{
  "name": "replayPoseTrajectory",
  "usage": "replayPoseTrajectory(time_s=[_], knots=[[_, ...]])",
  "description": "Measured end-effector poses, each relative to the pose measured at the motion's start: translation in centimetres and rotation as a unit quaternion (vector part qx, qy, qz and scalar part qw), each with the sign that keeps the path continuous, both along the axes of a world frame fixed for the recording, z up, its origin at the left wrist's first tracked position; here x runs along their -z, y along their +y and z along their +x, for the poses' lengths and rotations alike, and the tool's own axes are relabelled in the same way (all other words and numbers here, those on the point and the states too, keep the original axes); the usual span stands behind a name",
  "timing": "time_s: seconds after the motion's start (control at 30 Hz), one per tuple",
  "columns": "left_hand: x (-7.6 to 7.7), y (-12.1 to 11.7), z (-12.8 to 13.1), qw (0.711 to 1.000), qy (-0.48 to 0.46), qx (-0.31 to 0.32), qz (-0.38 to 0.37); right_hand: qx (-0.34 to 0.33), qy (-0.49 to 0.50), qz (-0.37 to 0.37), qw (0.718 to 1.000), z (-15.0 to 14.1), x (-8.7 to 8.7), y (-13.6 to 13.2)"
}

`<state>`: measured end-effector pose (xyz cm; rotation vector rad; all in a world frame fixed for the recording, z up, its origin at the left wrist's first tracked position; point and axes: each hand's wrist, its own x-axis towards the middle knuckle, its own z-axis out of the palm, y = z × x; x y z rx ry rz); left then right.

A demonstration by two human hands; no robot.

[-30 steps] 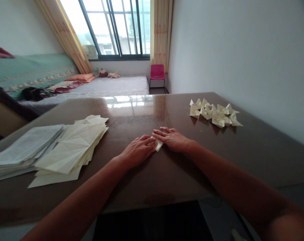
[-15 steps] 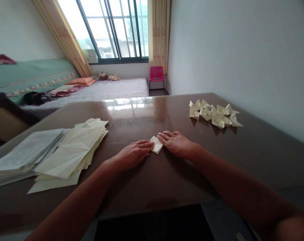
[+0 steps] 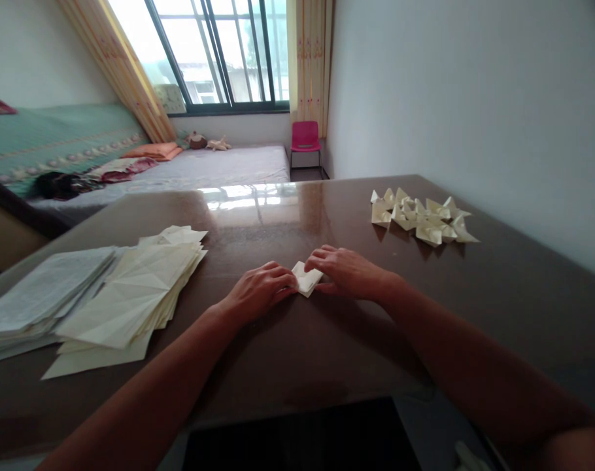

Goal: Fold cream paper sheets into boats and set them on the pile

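Note:
A small cream folded paper, roughly diamond-shaped, lies on the brown table between my hands. My left hand grips its left corner, with the fingertips on top and the thumb low at the edge. Curled over the right side is my right hand: its index fingertip touches the upper part of the paper and its thumb is at the right corner, so the paper sits between them. The fingers cover parts of both side corners.
Creased cream sheets are stacked at the left, beside a pile of printed paper. Several folded pointed paper pieces stand together at the right rear of the glossy table. Beyond are a bed and a pink chair.
My right hand has gone from lying flat at the paper's right edge to a curled pose with the thumb apart. My left fingers have bent a little. The view has shifted slightly.

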<state>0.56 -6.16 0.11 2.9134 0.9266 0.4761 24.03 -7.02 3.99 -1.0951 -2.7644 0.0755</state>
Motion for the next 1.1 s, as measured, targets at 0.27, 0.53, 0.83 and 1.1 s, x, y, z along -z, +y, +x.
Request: replayPoseTrajectory(time_s=[0.27, 0.53, 0.83, 1.1], knots=[[-0.1, -0.3, 0.2, 0.998, 0.034, -0.017, 0.045, -0.075, 0.087, -0.051, 0.992, 0.5, 2.2, 1.9], [0.0, -0.7, 0.7, 0.995, 0.007, -0.095, 0.002, -0.064, 0.139, -0.137, 0.979, 0.8, 3.1, 3.5], [0.9, 0.3, 0.8, 0.981, -0.045, -0.166, -0.091, 0.075, 0.104, -0.155, 0.980, -0.5, 3.2, 3.4], [1.3, 0.8, 0.9, 0.975, -0.048, -0.190, -0.104, 0.159, 0.057, -0.125, 0.978, -1.6, 3.6, 3.2]])
